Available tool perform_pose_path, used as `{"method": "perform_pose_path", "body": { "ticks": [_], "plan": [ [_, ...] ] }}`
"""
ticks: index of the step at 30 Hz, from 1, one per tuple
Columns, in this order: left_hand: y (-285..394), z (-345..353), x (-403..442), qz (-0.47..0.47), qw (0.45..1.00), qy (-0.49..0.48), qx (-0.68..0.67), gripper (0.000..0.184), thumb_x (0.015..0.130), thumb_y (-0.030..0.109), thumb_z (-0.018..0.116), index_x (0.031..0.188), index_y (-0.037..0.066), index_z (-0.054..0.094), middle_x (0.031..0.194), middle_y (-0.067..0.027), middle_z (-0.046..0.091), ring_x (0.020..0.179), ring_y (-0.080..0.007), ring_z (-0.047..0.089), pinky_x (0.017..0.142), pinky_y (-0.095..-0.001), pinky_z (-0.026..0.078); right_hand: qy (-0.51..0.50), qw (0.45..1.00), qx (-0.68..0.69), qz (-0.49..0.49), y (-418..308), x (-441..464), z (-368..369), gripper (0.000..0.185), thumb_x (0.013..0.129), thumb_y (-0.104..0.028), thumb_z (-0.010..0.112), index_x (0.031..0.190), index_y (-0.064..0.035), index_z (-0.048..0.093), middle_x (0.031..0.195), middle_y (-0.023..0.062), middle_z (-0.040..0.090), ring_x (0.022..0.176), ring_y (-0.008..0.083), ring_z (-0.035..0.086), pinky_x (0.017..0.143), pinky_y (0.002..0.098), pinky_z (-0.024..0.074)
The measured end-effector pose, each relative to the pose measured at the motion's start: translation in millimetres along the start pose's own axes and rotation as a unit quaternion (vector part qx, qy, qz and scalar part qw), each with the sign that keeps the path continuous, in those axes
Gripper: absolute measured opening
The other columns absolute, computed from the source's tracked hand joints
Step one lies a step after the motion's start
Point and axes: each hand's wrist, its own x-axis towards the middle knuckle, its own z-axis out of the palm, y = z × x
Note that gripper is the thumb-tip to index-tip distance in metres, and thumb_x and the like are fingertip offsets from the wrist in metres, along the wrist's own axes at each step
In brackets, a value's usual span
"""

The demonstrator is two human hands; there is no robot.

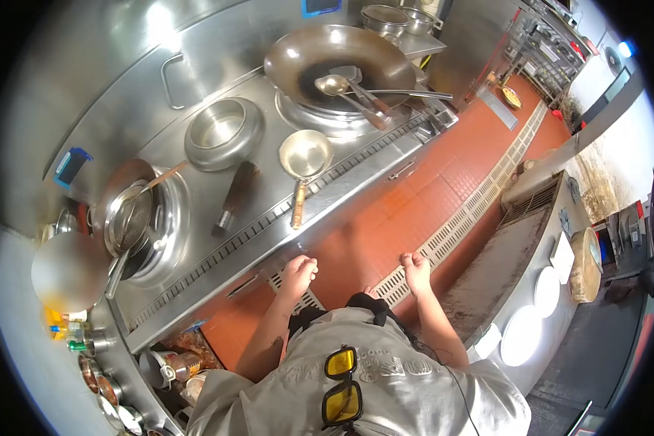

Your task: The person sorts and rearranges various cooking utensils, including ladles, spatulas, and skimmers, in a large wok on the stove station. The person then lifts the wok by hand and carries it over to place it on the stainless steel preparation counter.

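My left hand [299,276] is closed in a loose fist in front of the stove edge, with nothing showing in it. Held apart on the right, my right hand [416,272] is also curled, over the floor grate, and nothing shows in its fingers. Nearest my left hand lies a small metal ladle pan [306,154] with a wooden handle pointing at me. A dark brush [237,196] rests left of it. Behind them a large wok [291,65] holds a ladle [333,85] and a wooden-handled tool. Neither hand touches any of these.
A metal pot [224,131] sits on the stove [196,185]. At the left, a strainer [131,221] lies over a second burner. White plates [521,336] stand on the right counter. Red floor [385,225] with drain grates [461,221] runs between; a basket [511,97] stands farther off.
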Motion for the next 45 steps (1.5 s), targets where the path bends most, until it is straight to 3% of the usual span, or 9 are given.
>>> {"method": "perform_pose_path", "body": {
  "ticks": [2,6,19,29,30,33,38,41,45],
  "plan": [
    [1.5,27.8,7.6,-0.005,1.000,-0.003,0.030,0.021,0.094,0.018,0.058,0.079,0.003,0.059,0.072,-0.0003,0.059,0.063,-0.0072,0.052,0.059,-0.0236,0.043,-0.012,0.998,0.032,0.060,-5.9,4.6,-21.4,0.020,0.095,-0.013,0.055,0.082,-0.0014,0.064,0.073,-0.0010,0.060,0.066,0.0075,0.052,0.063,0.0240,0.0429],
    [3.8,76.3,19.5,0.011,0.997,-0.010,0.074,0.027,0.092,0.022,0.060,0.073,0.003,0.059,0.069,-0.0005,0.059,0.062,-0.0067,0.052,0.058,-0.0233,0.042,-0.028,0.994,0.084,0.065,6.4,24.4,-53.0,0.017,0.092,-0.010,0.055,0.082,-0.0011,0.065,0.073,-0.0012,0.060,0.066,0.0071,0.052,0.063,0.0236,0.0433],
    [23.3,187.4,52.3,0.011,0.997,-0.015,0.070,0.021,0.091,0.020,0.062,0.077,0.005,0.058,0.071,0.0004,0.059,0.064,-0.0071,0.053,0.057,-0.0231,0.042,-0.050,0.987,0.146,-0.035,19.8,93.8,-117.5,0.010,0.090,-0.002,0.061,0.082,-0.0001,0.067,0.076,-0.0003,0.064,0.068,0.0050,0.054,0.064,0.0206,0.0446],
    [55.8,180.2,106.9,0.015,0.999,-0.025,0.026,0.021,0.094,0.020,0.057,0.081,0.003,0.060,0.074,-0.0012,0.060,0.066,-0.0077,0.053,0.060,-0.0231,0.044,-0.063,0.980,0.186,-0.042,-11.8,144.5,-98.3,0.011,0.092,-0.004,0.060,0.084,0.0007,0.066,0.078,0.0011,0.066,0.071,0.0059,0.056,0.067,0.0214,0.0460],
    [62.1,178.5,118.0,0.022,0.998,-0.026,0.046,0.024,0.096,0.021,0.054,0.081,0.003,0.060,0.074,-0.0012,0.059,0.066,-0.0074,0.053,0.060,-0.0229,0.043,-0.084,0.983,0.160,-0.023,-20.1,149.2,-99.2,0.012,0.093,0.001,0.053,0.084,0.0007,0.062,0.083,0.0054,0.066,0.081,0.0115,0.060,0.079,0.0259,0.0487],
    [85.7,175.2,154.9,0.001,0.999,-0.045,0.023,0.025,0.099,0.023,0.049,0.084,0.006,0.059,0.076,0.0003,0.059,0.067,-0.0066,0.052,0.062,-0.0223,0.043,-0.073,0.987,0.136,-0.049,-42.6,166.0,-95.4,0.014,0.094,-0.005,0.058,0.084,0.0003,0.065,0.078,-0.0005,0.063,0.071,0.0053,0.054,0.067,0.0214,0.0454],
    [125.3,175.6,215.1,0.072,0.996,-0.056,0.011,0.023,0.101,0.024,0.048,0.091,0.006,0.058,0.083,-0.0007,0.059,0.069,-0.0065,0.051,0.062,-0.0223,0.042,-0.053,0.997,0.040,-0.039,-69.7,201.8,-94.7,0.014,0.096,-0.008,0.056,0.093,0.0016,0.065,0.079,-0.0009,0.062,0.071,0.0049,0.054,0.067,0.0212,0.0455],
    [143.7,174.5,240.9,0.073,0.995,-0.046,-0.051,0.026,0.100,0.028,0.049,0.092,0.006,0.057,0.084,-0.0016,0.060,0.067,-0.0066,0.051,0.061,-0.0219,0.042,0.002,0.998,-0.006,-0.067,-108.4,218.3,-87.0,0.013,0.096,-0.009,0.057,0.094,0.0019,0.065,0.079,-0.0007,0.062,0.071,0.0053,0.054,0.067,0.0211,0.0457],
    [159.8,168.0,265.6,0.011,0.987,-0.069,-0.142,0.034,0.101,0.039,0.045,0.096,0.007,0.056,0.088,-0.0038,0.060,0.068,-0.0076,0.051,0.061,-0.0232,0.043,0.005,0.995,0.030,-0.091,-122.5,259.3,-75.3,0.010,0.094,-0.006,0.058,0.098,0.0031,0.062,0.080,0.0013,0.062,0.073,0.0064,0.057,0.068,0.0225,0.0475]
  ]
}}
